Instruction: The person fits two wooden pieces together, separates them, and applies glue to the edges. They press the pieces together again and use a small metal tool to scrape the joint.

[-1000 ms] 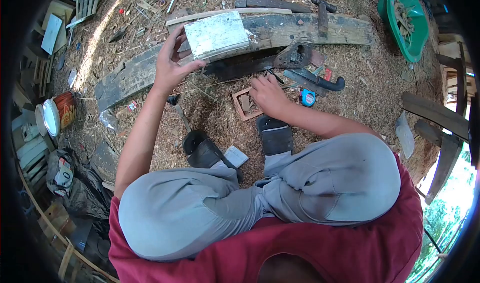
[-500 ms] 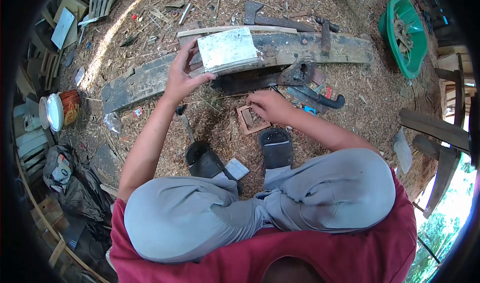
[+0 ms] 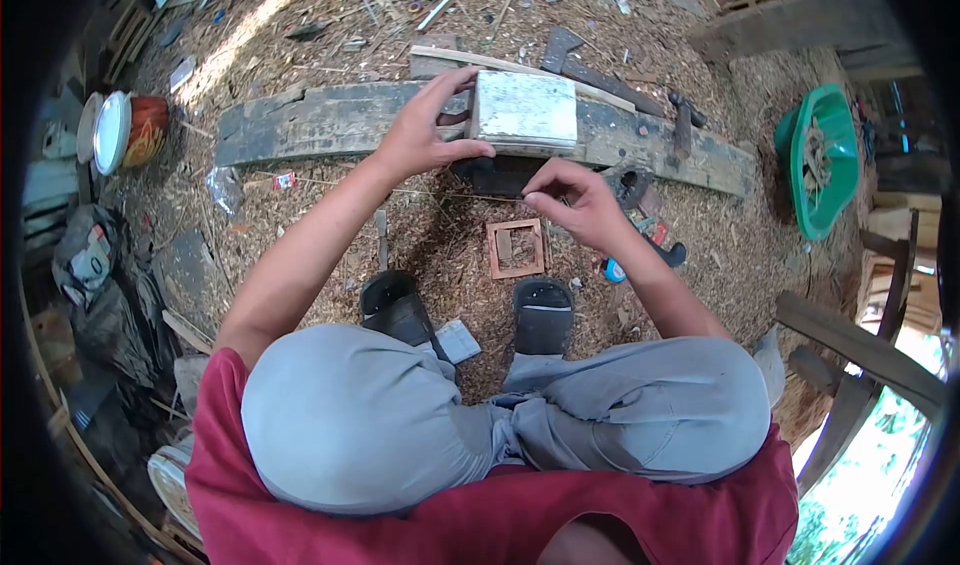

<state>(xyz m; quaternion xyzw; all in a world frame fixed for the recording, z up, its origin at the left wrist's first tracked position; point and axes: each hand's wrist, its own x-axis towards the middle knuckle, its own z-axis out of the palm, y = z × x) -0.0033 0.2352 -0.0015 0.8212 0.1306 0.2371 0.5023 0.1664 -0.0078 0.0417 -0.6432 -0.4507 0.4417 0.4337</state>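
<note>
A white, worn rectangular block (image 3: 526, 110) stands on the long weathered plank (image 3: 290, 125). My left hand (image 3: 425, 130) grips its left side, with the thumb at the lower edge. My right hand (image 3: 580, 203) hovers just below and right of the block, thumb and forefinger pinched together; whatever is between them is too small to make out. Beneath that hand, a small reddish wooden frame (image 3: 494, 255) lies on the ground in front of my sandals. A dark tool with a black handle (image 3: 672, 255) is partly hidden behind my right forearm.
An axe (image 3: 610, 83) and a hammer (image 3: 683, 130) lie at the plank's far right. A green basin (image 3: 790, 165) with wood scraps stands to the right. At the left are a round tin (image 3: 147, 132) and a black bag (image 3: 125, 315).
My right hand has lifted off the small frame and moved up toward the block. The view has shifted, and my left hand still holds the block.
</note>
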